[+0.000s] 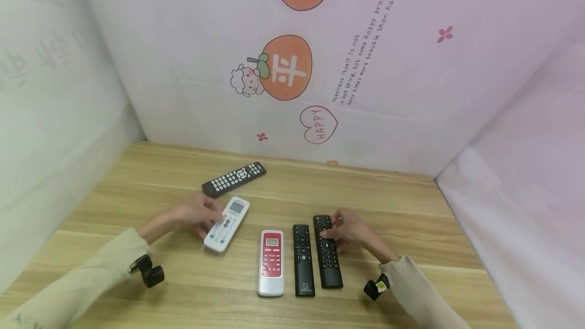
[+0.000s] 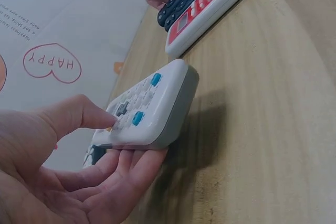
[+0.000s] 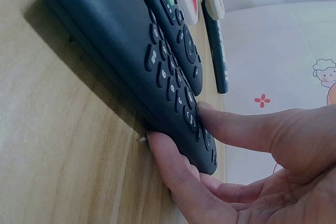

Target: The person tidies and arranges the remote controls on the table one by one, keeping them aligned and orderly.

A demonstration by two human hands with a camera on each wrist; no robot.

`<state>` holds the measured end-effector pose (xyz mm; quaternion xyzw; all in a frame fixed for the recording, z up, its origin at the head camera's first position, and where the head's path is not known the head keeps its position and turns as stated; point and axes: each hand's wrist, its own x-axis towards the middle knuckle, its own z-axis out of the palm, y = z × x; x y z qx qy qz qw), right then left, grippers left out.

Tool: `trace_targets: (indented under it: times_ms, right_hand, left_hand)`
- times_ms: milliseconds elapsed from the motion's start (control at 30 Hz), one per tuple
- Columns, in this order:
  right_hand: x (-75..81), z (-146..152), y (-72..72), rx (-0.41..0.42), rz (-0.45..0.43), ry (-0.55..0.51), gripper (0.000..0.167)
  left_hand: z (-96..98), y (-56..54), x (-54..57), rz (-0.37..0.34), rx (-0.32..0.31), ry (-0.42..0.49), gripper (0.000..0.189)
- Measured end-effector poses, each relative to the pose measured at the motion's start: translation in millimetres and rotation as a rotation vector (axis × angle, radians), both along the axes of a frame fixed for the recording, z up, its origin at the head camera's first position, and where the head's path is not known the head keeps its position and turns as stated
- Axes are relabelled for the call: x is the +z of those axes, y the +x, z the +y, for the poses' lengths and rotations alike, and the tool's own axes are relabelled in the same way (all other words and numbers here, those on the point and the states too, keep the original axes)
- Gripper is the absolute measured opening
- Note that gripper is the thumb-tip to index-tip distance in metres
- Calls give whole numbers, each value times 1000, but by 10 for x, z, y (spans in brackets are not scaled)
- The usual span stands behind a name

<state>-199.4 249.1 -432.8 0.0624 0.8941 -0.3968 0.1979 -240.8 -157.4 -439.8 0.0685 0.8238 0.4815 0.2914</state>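
Observation:
My left hand (image 1: pixel 195 213) grips a white remote control (image 1: pixel 227 224) with a small grey screen. In the left wrist view the thumb lies on its buttons, the fingers are under it, and it is raised off the table with a shadow below. My right hand (image 1: pixel 351 231) holds the far half of a black remote control (image 1: pixel 328 253), thumb on top and fingers along its right side. Just left of it lies a second black remote (image 1: pixel 303 260), then a red and white remote (image 1: pixel 271 263). Behind the left hand rests a dark remote with white buttons (image 1: pixel 234 179).
The remotes are on a wooden table (image 1: pixel 183 293). A white printed cloth (image 1: pixel 192 65) rises at the table's back edge, and pale cloth walls (image 1: pixel 525 176) stand on both sides. Small black devices (image 1: pixel 147 271) are strapped at both wrists.

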Motion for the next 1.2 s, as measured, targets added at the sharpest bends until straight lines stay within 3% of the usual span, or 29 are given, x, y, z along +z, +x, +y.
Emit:
trace_targets:
  times_ms: [533,633,833,1100,1200]
  right_hand:
    - [11,1,-3,-8,-15,8,42]
    - [11,1,-1,-6,-10,2,42]
    - [16,0,-2,-6,-7,-3,40]
    - [26,-4,4,-4,-6,-8,40]
    - [25,-6,10,-1,1,-5,41]
  left_hand:
    - [71,232,-32,-35,-6,27,23]
    - [101,274,-20,-46,-9,47,33]
    - [144,338,-1,-71,-26,96,85]
    - [117,346,0,-67,-96,125,88]
    - [110,360,-1,-68,-96,127,88]
